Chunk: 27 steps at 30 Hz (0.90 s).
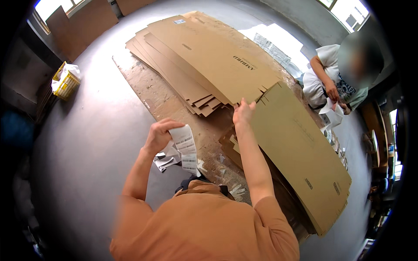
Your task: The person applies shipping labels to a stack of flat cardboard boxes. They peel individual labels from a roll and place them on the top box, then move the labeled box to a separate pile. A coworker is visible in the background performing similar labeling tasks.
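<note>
My left hand [158,135] is closed on the top of a strip of white printed labels [187,150], which hangs down in front of me. My right hand [244,114] reaches forward to the meeting edges of two cardboard stacks, its fingers closed at the corner of a flattened cardboard box [300,139]. That box tops the stack on the right. Beyond my hand, another stack of flattened boxes [204,52] lies fanned out, its lower sheets showing at the left. Crumpled white paper [166,160] is below my left hand.
A worn wooden table [150,93] carries the stacks. Across it at the right, another person [324,80] handles white paper [333,116]. More label sheets [274,50] lie along the far edge. A yellow basket [66,83] with white material stands on the floor at left.
</note>
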Available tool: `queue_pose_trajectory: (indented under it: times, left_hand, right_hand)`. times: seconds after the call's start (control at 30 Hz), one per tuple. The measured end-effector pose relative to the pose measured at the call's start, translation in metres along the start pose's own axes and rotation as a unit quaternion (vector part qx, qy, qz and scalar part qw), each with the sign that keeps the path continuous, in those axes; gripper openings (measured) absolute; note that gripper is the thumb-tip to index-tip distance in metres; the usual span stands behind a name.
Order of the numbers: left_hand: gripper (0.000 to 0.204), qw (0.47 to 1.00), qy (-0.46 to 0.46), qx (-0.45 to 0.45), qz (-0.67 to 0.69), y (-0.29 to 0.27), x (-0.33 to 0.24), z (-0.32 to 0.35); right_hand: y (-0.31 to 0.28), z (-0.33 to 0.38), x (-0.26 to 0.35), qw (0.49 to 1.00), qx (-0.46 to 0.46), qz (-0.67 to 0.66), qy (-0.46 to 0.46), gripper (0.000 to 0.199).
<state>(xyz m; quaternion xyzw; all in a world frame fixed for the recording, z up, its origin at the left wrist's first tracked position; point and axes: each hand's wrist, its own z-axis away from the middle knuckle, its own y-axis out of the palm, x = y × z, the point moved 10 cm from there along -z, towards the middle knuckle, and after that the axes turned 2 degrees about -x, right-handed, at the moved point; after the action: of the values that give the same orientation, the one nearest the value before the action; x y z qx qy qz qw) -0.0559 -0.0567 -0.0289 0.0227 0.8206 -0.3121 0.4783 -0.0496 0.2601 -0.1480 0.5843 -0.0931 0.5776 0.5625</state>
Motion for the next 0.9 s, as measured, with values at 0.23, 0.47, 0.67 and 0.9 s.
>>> queue_pose_trajectory:
  times: [0.23,0.47,0.67,0.9]
  left_hand:
    - [0.028,0.972,0.166,-0.046,-0.16,-0.021,-0.047,-0.002]
    - [0.017,0.997,0.035,-0.001,0.074,0.029,-0.059,-0.06]
    - [0.009,0.982,0.035,0.124,0.135,0.128,-0.102,-0.09]
    - [0.014,0.97,0.04,0.227,0.082,0.225,-0.13,-0.094]
  right_hand:
    - [-0.001,-0.052,-0.076,0.95,0.061,0.264,0.153,0.042]
    - [0.051,0.132,0.045,0.895,0.376,0.235,0.051,0.058]
    - [-0.003,0.161,0.132,0.928,0.288,0.222,-0.078,0.043]
    - [-0.081,0.15,0.187,0.948,0.134,0.258,-0.126,0.03]
